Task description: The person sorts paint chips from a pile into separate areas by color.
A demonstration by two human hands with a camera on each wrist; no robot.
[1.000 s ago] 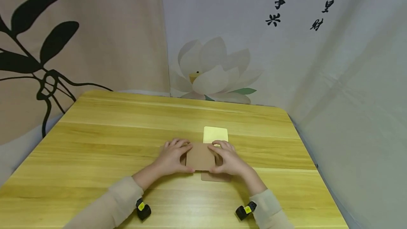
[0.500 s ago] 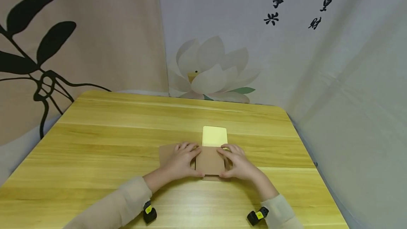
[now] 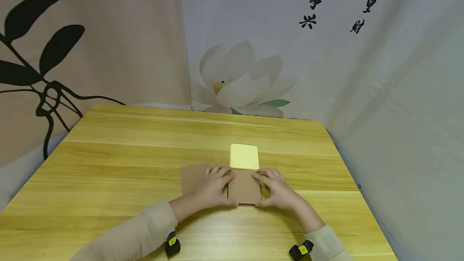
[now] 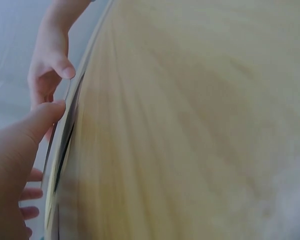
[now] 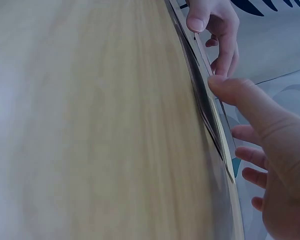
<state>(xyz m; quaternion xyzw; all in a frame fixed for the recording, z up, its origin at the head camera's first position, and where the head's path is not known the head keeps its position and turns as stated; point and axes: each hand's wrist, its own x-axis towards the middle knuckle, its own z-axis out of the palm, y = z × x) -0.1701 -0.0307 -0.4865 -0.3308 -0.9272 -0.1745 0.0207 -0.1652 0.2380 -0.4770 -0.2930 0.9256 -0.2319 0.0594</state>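
A thin brown square card (image 3: 244, 187) lies low over the table in the head view, held at its two sides. My left hand (image 3: 214, 189) grips its left side, thumb at the near corner and fingers at the far corner. On the right side my right hand (image 3: 278, 190) holds it the same way. A pale yellow card (image 3: 244, 156) with rounded corners touches or adjoins its far edge in this view. Another brown card (image 3: 192, 177) lies flat, partly hidden beneath my left hand. From the wrists, the cards appear edge-on as thin, slightly bowed sheets.
The wooden table (image 3: 119, 172) spreads around the cards, its rounded far corners near a printed cloth backdrop (image 3: 246, 19). A black wrist camera (image 3: 172, 245) sits below my left cuff, and a second black camera (image 3: 301, 250) by the right one.
Both hands have moved right and nearer with the held brown card. It now covers the brown piece below, and more of the yellow card and the left brown card shows.
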